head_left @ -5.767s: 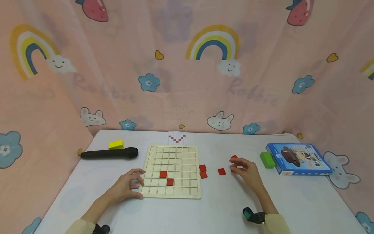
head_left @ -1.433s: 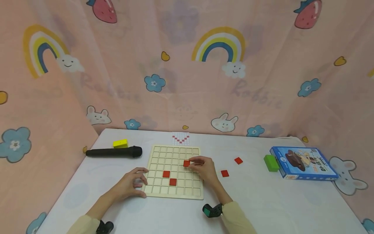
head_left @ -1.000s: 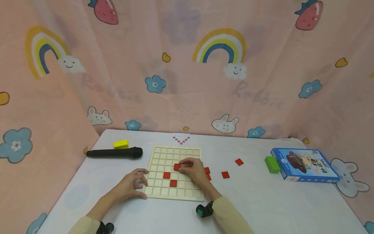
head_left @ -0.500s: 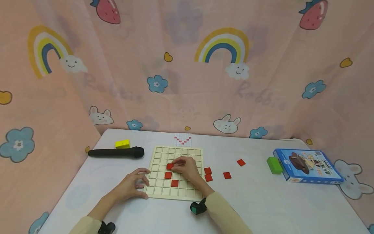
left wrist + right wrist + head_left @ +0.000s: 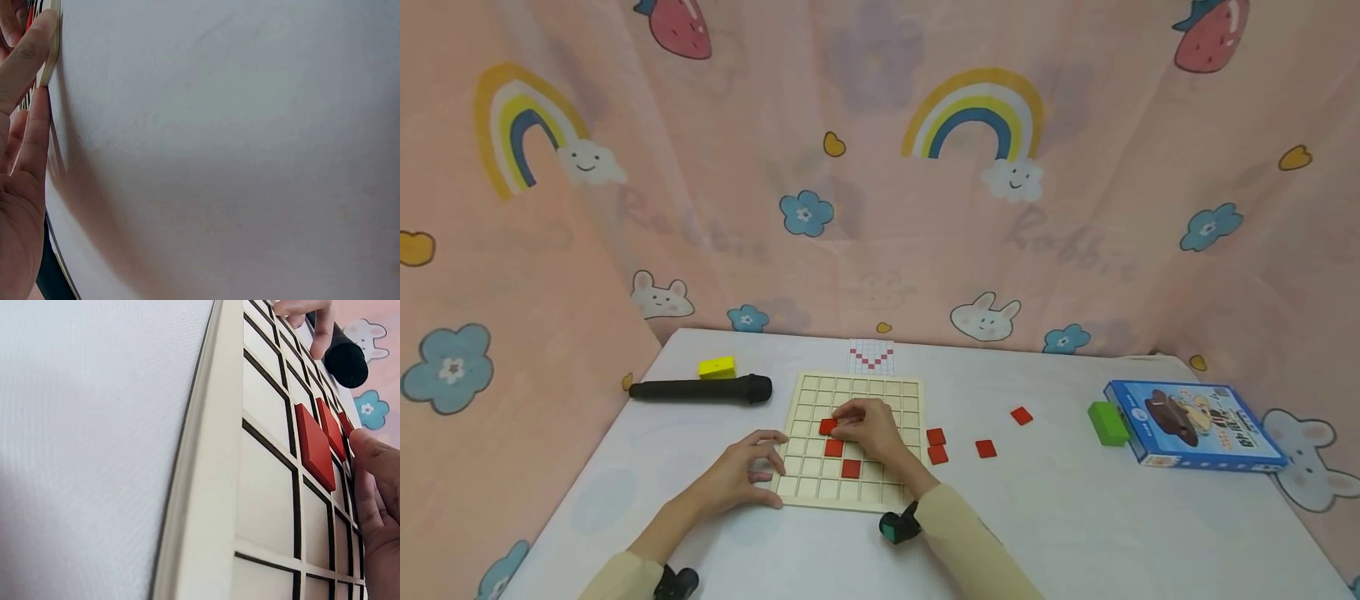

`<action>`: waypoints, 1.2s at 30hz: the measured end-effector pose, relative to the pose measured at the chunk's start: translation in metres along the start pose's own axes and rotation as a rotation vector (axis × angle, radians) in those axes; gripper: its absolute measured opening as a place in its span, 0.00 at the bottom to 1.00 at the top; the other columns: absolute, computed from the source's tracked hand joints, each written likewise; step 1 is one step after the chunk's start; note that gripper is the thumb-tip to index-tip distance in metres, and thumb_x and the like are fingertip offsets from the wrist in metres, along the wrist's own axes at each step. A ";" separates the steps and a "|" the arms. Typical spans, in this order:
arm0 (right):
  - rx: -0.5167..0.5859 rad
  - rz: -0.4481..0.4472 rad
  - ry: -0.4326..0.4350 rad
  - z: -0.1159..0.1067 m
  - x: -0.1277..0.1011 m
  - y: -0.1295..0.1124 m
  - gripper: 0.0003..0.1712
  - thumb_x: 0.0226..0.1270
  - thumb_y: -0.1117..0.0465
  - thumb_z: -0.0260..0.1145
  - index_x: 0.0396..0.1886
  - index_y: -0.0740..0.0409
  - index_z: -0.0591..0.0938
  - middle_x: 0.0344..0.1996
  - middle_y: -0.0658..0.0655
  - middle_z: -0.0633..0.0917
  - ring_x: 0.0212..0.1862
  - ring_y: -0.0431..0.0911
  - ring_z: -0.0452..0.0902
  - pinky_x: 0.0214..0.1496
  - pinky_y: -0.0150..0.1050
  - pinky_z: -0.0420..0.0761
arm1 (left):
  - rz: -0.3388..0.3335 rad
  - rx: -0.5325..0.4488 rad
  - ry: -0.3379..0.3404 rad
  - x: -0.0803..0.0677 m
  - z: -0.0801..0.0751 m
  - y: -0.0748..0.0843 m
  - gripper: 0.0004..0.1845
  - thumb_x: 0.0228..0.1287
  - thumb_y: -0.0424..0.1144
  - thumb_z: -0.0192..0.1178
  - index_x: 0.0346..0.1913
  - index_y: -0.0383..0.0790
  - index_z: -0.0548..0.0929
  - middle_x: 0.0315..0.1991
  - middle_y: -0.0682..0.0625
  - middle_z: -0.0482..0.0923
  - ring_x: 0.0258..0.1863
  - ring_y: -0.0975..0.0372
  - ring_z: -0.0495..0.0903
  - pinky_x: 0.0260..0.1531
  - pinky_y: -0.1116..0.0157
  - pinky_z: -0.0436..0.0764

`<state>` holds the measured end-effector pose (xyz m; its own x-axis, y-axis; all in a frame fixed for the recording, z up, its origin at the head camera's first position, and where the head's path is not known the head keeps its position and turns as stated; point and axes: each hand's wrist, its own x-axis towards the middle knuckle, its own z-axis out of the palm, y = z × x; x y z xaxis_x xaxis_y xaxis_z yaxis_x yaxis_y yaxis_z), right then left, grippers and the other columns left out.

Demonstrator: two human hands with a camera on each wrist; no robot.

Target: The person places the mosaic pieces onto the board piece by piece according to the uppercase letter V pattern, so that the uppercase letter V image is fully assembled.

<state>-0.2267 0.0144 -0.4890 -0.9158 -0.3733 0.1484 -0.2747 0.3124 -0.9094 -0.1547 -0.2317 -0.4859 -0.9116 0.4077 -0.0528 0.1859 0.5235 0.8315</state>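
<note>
A wooden grid board lies in the middle of the white table. Two red tiles sit in its cells. My right hand reaches over the board and pinches a third red tile at a cell just above the left one. In the right wrist view the red tiles lie in a row ahead of my fingertips. My left hand holds the board's left near corner, curled fingers on top. The left wrist view shows its thumb against the board's edge.
Several loose red tiles lie right of the board. A pattern card sits behind it. A black microphone and yellow block are at the left, a green block and blue box at the right.
My right hand has carried the red tile leftward across the board, from its right side to a cell above the left placed tile. The left hand has stayed on the board's corner.
</note>
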 end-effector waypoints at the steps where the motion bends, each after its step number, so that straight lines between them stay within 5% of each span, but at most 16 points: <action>1: -0.004 0.000 -0.002 0.001 0.000 0.000 0.10 0.51 0.70 0.74 0.35 0.67 0.85 0.29 0.59 0.86 0.31 0.43 0.82 0.35 0.28 0.83 | 0.005 -0.002 -0.002 0.000 0.000 0.000 0.19 0.37 0.41 0.79 0.33 0.46 0.81 0.63 0.41 0.65 0.61 0.42 0.66 0.46 0.71 0.83; 20: -0.025 0.018 -0.066 0.002 0.006 -0.007 0.10 0.53 0.69 0.74 0.36 0.66 0.85 0.31 0.59 0.86 0.34 0.43 0.82 0.36 0.28 0.83 | 0.006 -0.015 -0.013 -0.001 0.000 0.000 0.19 0.37 0.43 0.78 0.34 0.46 0.80 0.64 0.41 0.64 0.62 0.41 0.65 0.47 0.72 0.82; 36: 0.081 0.056 -0.087 0.003 0.004 -0.005 0.11 0.56 0.69 0.71 0.39 0.69 0.83 0.35 0.61 0.87 0.38 0.49 0.85 0.40 0.31 0.85 | -0.005 -0.015 -0.017 -0.001 -0.001 0.002 0.19 0.37 0.43 0.78 0.34 0.45 0.80 0.64 0.42 0.64 0.63 0.42 0.65 0.46 0.71 0.83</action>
<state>-0.2283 0.0089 -0.4847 -0.8992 -0.4326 0.0654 -0.1959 0.2645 -0.9443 -0.1532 -0.2315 -0.4835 -0.9061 0.4178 -0.0659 0.1759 0.5140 0.8396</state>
